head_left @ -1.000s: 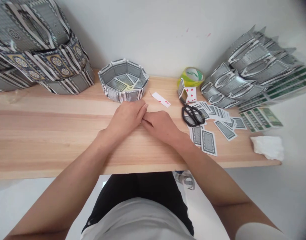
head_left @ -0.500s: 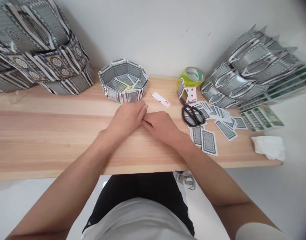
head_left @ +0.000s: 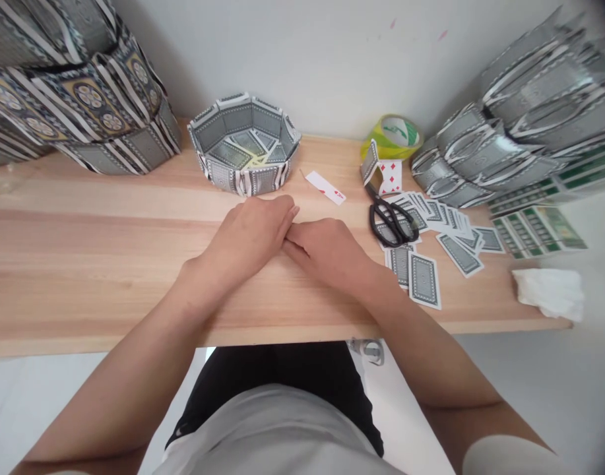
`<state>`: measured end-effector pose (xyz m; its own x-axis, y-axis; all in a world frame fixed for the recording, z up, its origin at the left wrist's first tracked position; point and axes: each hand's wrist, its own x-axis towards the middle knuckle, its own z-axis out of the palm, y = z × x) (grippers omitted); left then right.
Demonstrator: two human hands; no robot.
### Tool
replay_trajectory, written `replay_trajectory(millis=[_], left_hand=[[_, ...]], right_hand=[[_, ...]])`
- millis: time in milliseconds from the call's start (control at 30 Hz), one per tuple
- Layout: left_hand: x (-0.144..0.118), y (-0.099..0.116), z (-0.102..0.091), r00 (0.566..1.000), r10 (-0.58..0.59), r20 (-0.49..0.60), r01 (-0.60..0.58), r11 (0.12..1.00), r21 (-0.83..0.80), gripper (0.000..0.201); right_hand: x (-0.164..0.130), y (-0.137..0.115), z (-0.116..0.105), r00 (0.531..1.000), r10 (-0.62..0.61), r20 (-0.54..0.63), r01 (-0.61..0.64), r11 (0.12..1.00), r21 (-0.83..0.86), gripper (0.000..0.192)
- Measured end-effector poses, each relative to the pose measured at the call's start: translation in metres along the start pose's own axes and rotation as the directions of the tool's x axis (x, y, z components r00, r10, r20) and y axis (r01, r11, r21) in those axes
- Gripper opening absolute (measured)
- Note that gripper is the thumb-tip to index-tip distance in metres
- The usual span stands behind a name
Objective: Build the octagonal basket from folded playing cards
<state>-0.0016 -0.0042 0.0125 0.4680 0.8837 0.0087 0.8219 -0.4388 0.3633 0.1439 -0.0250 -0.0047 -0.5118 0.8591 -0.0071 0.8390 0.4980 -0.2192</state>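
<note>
On the wooden table (head_left: 84, 264), the left hand (head_left: 247, 237) and right hand (head_left: 326, 251) lie pressed together, fingertips meeting over something flat — whether either grips it, I cannot tell (it is hidden). Just beyond the left hand stands a bowl of folded cards (head_left: 245, 145); right of the right hand lie scissors (head_left: 391, 221) and loose cards (head_left: 423, 280). A careless sweep could, I judge, scatter those cards — or nudge the bowl.

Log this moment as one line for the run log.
left hand flat on table | right hand touching it | card bowl behind | scissors right
</note>
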Motion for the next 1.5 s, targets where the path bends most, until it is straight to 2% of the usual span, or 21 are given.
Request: replay_trajectory(millis=[233, 367, 600, 1000, 1200, 1500], left_hand=[[-0.004, -0.001, -0.002, 0.997, 0.047, 0.059, -0.054, 0.989, 0.138, 0.023], [-0.003, -0.002, -0.001, 0.997, 0.051, 0.065, -0.061, 0.985, 0.159, 0.02], [0.001, -0.002, 0.001, 1.0, 0.027, 0.012, -0.028, 0.993, 0.112, 0.026], [0.006, -0.011, 0.011, 0.99, 0.048, -0.136, -0.054, 0.998, -0.042, 0.032], [0.006, -0.011, 0.01, 0.986, 0.059, -0.156, -0.067, 0.997, -0.047, 0.034], [0.005, -0.009, 0.009, 0.983, 0.051, -0.179, -0.063, 0.996, -0.064, 0.033]], right_hand=[[-0.001, -0.004, -0.004, 0.997, -0.004, 0.077, 0.003, 1.0, 0.013, 0.03], [-0.001, -0.003, -0.002, 0.998, -0.003, 0.065, 0.001, 1.0, 0.027, 0.03], [0.001, 0.002, 0.004, 1.0, -0.016, -0.009, 0.016, 0.999, 0.04, 0.032], [0.004, 0.005, 0.008, 0.995, -0.001, -0.097, 0.007, 0.998, 0.067, 0.033], [0.005, 0.007, 0.012, 0.989, -0.023, -0.146, 0.033, 0.997, 0.071, 0.033], [0.003, 0.006, 0.009, 0.988, -0.018, -0.157, 0.036, 0.993, 0.114, 0.03]])
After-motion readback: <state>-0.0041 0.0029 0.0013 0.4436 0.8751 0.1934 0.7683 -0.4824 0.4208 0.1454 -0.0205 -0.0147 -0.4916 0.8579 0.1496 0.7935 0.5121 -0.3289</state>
